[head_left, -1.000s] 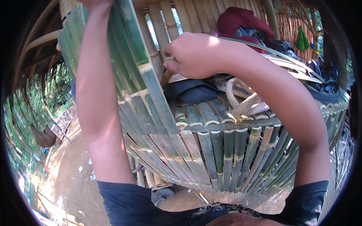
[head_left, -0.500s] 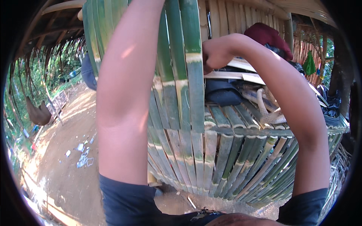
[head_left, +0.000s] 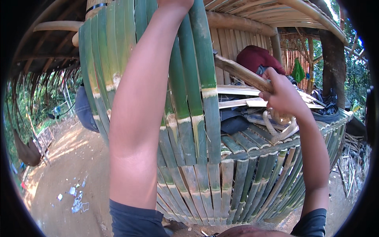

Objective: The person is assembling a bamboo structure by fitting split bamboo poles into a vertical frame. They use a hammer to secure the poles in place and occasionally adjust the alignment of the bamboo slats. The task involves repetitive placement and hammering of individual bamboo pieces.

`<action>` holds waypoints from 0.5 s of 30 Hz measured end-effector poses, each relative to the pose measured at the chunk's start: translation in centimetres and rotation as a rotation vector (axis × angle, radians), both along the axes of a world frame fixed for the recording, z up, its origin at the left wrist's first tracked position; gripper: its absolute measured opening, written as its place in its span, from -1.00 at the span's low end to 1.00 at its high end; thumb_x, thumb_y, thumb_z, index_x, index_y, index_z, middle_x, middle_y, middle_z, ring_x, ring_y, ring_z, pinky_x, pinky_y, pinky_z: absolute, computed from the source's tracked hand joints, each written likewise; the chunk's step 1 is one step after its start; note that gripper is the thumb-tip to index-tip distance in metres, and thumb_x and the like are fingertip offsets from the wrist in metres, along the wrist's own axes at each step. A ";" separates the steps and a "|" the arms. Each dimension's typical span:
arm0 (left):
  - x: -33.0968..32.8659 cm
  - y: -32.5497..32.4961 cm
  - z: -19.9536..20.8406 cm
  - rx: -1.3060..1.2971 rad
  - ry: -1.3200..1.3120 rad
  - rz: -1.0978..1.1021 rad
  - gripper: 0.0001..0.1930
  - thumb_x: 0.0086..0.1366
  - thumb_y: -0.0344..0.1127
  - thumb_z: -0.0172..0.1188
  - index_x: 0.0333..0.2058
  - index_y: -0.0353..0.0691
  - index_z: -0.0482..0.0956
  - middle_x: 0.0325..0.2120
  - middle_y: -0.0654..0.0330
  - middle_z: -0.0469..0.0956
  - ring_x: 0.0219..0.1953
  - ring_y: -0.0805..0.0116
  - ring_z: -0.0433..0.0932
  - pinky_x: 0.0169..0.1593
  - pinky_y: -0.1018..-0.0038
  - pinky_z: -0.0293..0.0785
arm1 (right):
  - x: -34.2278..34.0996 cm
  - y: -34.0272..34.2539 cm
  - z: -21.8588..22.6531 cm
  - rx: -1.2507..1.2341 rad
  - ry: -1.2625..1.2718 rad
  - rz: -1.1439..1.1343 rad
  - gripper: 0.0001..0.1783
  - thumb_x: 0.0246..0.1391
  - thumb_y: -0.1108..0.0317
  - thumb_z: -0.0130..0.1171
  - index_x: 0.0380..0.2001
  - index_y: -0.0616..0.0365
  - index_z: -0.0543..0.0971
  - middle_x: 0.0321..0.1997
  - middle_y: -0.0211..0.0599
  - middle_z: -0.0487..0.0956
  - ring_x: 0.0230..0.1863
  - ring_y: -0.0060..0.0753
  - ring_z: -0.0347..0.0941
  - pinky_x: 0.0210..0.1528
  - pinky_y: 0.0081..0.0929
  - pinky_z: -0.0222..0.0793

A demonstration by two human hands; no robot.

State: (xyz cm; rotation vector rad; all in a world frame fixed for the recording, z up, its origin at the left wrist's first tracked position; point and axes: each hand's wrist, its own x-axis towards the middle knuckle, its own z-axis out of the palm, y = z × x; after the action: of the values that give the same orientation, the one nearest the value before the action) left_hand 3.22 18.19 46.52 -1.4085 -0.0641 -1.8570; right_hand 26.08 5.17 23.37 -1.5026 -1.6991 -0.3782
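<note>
Green bamboo everywhere: the tall slatted panel (head_left: pixel 199 47) looms largest, rising past the top of the view, its slats side by side with pale node rings. Below and left spreads the bare dirt floor (head_left: pixel 94 170), patched with sunlight. To the right, a bamboo bench (head_left: pixel 260 173) with a slatted front and slatted top stands against the panel's lower part. Overhead at left hangs a dark roof (head_left: pixel 47 49) with a ragged thatch fringe; behind the bench runs a pale bamboo wall (head_left: pixel 223 41), and a thick dark post (head_left: pixel 332 67) stands at right, greenery beyond.

Now the smaller stuff: a maroon cloth bundle (head_left: pixel 252 57) by the wall, pale split-bamboo strips (head_left: pixel 237 90) across the bench, a black plastic bag (head_left: pixel 325 98) at its far end. And the hands! The right hand (head_left: pixel 282 93) is closed around a wooden-handled tool (head_left: pixel 241 73) above the bench — dark tip beside the panel's right edge, contact impossible to call. The left hand (head_left: pixel 175 3) is up against the top border, over the panel — cropped, so its grip can't be told. Smallest, litter scraps (head_left: pixel 75 197) on the dirt.
</note>
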 end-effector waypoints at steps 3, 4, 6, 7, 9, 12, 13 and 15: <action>0.0 -1.0 -0.1 -0.060 0.036 -0.075 -0.66 0.17 -0.42 0.39 -0.06 -0.19 0.61 -0.43 0.01 0.72 -0.34 0.00 0.72 -0.22 0.12 0.59 | -1.0 -2.6 -1.2 0.091 0.022 0.007 -0.59 0.06 0.48 0.36 -0.05 0.29 0.45 -0.27 0.24 0.61 -0.08 0.39 0.53 -0.06 0.07 0.38; -0.1 -1.4 -0.3 -0.089 0.022 -0.092 -0.65 0.17 -0.42 0.39 -0.05 -0.19 0.57 -0.44 0.02 0.72 -0.35 0.00 0.72 -0.23 0.13 0.59 | -1.2 -3.1 -1.0 0.109 0.016 0.007 -0.59 0.07 0.50 0.35 -0.04 0.29 0.44 -0.28 0.24 0.61 -0.09 0.39 0.54 -0.07 0.07 0.38; -0.1 -2.3 -0.4 -0.147 -0.004 -0.128 -0.60 0.17 -0.42 0.40 -0.04 -0.19 0.48 -0.46 0.04 0.71 -0.36 0.01 0.72 -0.24 0.14 0.59 | -1.8 -3.9 -0.2 0.058 0.076 -0.005 -0.58 0.10 0.51 0.33 -0.01 0.31 0.42 -0.30 0.21 0.61 -0.26 0.23 0.60 -0.18 -0.01 0.43; -0.2 -2.1 -0.2 -0.141 0.001 -0.134 -0.61 0.17 -0.42 0.41 -0.06 -0.19 0.46 -0.47 0.05 0.70 -0.37 0.02 0.71 -0.25 0.14 0.58 | -2.4 -4.5 0.4 -0.001 0.140 -0.010 -0.58 0.13 0.52 0.31 0.02 0.32 0.41 -0.31 0.18 0.61 -0.39 0.09 0.65 -0.27 -0.08 0.47; -0.4 -1.7 0.0 -0.128 0.011 -0.145 -0.61 0.16 -0.42 0.42 -0.10 -0.18 0.42 -0.49 0.07 0.69 -0.39 0.03 0.71 -0.26 0.14 0.58 | -2.4 -4.8 -0.1 0.068 0.226 0.020 -0.60 0.17 0.52 0.29 0.03 0.34 0.40 -0.29 0.11 0.60 -0.47 -0.13 0.64 -0.38 -0.20 0.49; -0.3 -1.9 -0.1 -0.143 -0.004 -0.143 -0.62 0.15 -0.42 0.43 -0.14 -0.20 0.42 -0.50 0.07 0.68 -0.39 0.03 0.71 -0.27 0.14 0.57 | -3.1 -5.4 -0.9 0.141 0.420 0.106 -0.61 0.26 0.53 0.21 0.10 0.34 0.38 -0.28 -0.13 0.57 -0.54 -0.48 0.58 -0.54 -0.45 0.48; -0.4 -2.0 -0.1 -0.161 0.008 -0.147 -0.63 0.15 -0.42 0.43 -0.15 -0.20 0.42 -0.51 0.07 0.68 -0.40 0.04 0.71 -0.28 0.15 0.58 | -3.9 -5.4 -1.5 0.199 0.493 0.164 -0.60 0.27 0.53 0.20 0.12 0.33 0.37 -0.30 -0.17 0.56 -0.56 -0.50 0.56 -0.56 -0.48 0.46; -0.9 -2.2 0.0 -0.196 0.033 -0.150 -0.64 0.14 -0.43 0.44 -0.18 -0.21 0.43 -0.52 0.07 0.67 -0.41 0.07 0.71 -0.30 0.18 0.58 | -5.0 -4.7 -1.9 0.313 0.570 0.305 -0.58 0.34 0.47 0.15 0.19 0.29 0.33 -0.28 -0.26 0.51 -0.65 -0.62 0.45 -0.66 -0.58 0.38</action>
State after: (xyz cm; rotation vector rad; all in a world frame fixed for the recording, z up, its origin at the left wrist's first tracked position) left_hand 2.30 16.03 46.52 -1.6156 -0.1306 -1.9934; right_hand 21.07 0.49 21.49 -0.9799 -1.3071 -0.0367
